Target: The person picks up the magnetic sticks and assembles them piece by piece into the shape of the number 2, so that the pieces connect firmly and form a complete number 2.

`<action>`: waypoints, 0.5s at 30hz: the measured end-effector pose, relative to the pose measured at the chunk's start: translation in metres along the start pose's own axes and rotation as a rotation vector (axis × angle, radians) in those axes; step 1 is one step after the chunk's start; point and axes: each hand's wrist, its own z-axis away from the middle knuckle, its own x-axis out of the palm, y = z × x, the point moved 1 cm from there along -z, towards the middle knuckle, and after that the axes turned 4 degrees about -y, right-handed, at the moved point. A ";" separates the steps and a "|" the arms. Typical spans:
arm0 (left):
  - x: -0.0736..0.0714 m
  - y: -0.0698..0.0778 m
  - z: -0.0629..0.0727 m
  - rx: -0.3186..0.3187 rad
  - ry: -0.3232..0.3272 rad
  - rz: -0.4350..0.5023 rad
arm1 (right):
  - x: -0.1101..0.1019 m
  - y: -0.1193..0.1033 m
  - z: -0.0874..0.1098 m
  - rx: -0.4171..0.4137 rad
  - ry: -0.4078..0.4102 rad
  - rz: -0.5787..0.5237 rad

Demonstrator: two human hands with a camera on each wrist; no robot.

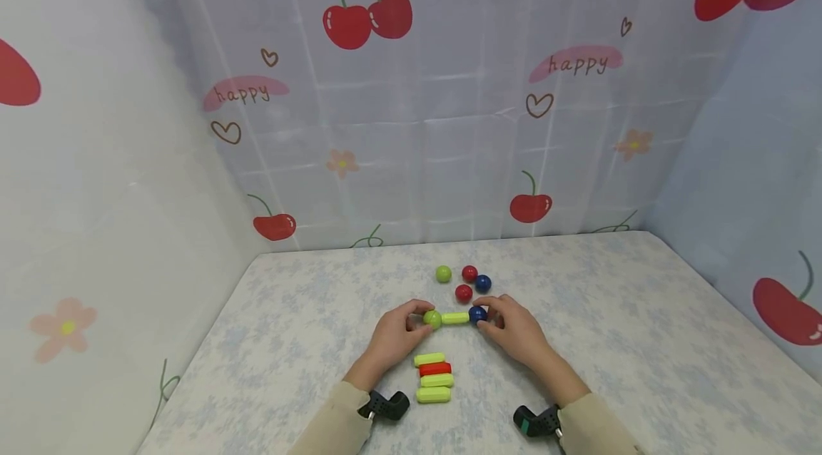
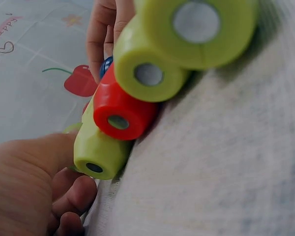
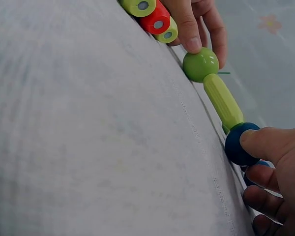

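Observation:
A yellow-green magnetic rod [image 1: 455,318] lies between a green ball [image 1: 433,319] at its left end and a dark blue ball [image 1: 477,314] at its right end, touching both. My left hand [image 1: 396,334] pinches the green ball between thumb and fingers. On the other side my right hand [image 1: 514,326] pinches the blue ball, its thumb pressed on it in the right wrist view. Nearer to me, several rods lie side by side: a red rod [image 1: 435,369] among yellow-green rods [image 1: 434,394]. Metal discs show in their ends in the left wrist view.
Beyond the hands sit a loose green ball [image 1: 444,274], two red balls [image 1: 469,274] and another blue ball [image 1: 483,284]. The table [image 1: 308,341] has a pale mottled cover. A cherry-print curtain [image 1: 437,155] hangs behind it and along both sides.

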 end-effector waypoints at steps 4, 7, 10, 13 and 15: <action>0.000 0.000 0.000 0.008 0.011 0.015 | 0.001 -0.002 -0.001 0.016 0.006 0.002; -0.001 0.000 -0.001 0.012 0.024 0.025 | 0.001 -0.003 -0.001 0.025 0.015 -0.006; -0.001 -0.002 -0.002 0.003 0.043 0.028 | 0.000 -0.008 0.000 0.020 0.034 -0.020; -0.001 -0.002 -0.002 -0.003 0.065 0.019 | 0.001 -0.016 0.002 -0.005 0.038 -0.031; -0.001 -0.002 -0.002 -0.010 0.079 0.012 | 0.003 -0.025 0.004 -0.034 0.025 -0.029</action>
